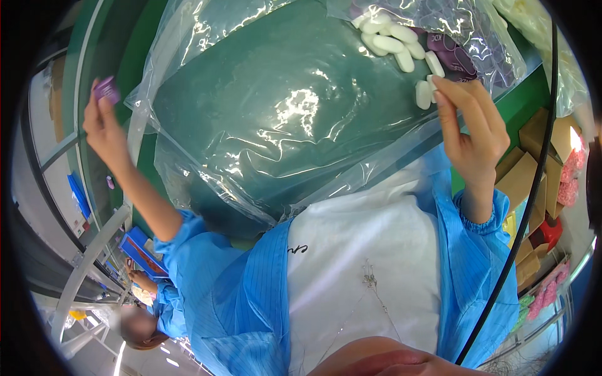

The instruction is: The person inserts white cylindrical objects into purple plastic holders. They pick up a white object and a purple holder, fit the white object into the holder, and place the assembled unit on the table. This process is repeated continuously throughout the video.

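Out at the far left, my left hand (106,128) is raised and pinches a small purple piece (108,90) with pale print on it. Toward the upper right, my right hand (474,119) has thumb and forefinger closed on a white oblong piece (432,81). Another white piece (423,95) lies beside those fingertips. A loose heap of white oblong pieces (389,44) sits just beyond, on the plastic-covered green tabletop (251,75). Purple pieces (454,59) like the one in my left hand lie next to the heap, partly under clear plastic.
Clear plastic sheeting (207,166) wrinkles over the table's near edge. Open cardboard boxes (520,172) and pink bundles (570,169) stand at the right. A black cable (533,219) hangs down there. At lower left are a blue bin (143,250) and another person (169,310).
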`<action>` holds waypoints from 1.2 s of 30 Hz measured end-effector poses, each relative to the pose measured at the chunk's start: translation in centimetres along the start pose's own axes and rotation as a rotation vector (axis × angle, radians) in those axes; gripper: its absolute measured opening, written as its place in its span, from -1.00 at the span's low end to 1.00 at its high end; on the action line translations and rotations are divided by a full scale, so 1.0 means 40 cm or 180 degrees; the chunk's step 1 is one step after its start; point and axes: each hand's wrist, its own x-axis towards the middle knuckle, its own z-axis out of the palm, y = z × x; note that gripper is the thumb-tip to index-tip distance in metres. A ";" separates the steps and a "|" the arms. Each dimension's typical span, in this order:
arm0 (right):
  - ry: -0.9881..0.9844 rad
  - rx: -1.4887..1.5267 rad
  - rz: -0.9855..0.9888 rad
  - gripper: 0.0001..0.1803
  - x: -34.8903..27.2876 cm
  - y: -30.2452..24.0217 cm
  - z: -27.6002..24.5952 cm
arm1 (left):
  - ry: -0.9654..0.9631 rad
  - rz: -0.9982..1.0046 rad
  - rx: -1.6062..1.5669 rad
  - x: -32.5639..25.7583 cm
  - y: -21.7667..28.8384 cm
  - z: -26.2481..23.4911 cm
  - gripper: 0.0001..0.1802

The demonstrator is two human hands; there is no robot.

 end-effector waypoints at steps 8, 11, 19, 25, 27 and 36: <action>-0.0552 -0.1243 0.0493 -0.77 -0.009 -0.061 0.006 | -0.0381 -0.0662 0.0997 0.005 -0.710 -0.029 -0.58; -0.0635 -0.1449 0.0412 -0.74 -0.003 -0.081 0.015 | 0.0653 0.0146 0.2535 0.067 -0.522 0.015 -0.63; -0.0584 -0.0221 -0.0192 -0.72 0.011 -0.045 0.050 | -0.1626 0.2072 -0.0883 -0.042 0.557 0.222 -0.81; -0.0078 0.0130 -0.0429 -0.74 0.076 -0.025 0.040 | -0.0733 0.2105 -0.1414 0.039 0.613 0.294 -0.66; -0.0015 0.0181 -0.0405 -0.74 0.076 -0.025 0.059 | -0.0787 0.1846 -0.1525 0.033 0.632 0.292 -0.64; 0.0007 0.0792 0.0171 -0.73 0.028 -0.029 0.077 | -0.0580 0.1010 -0.1675 -0.080 0.582 0.260 -0.70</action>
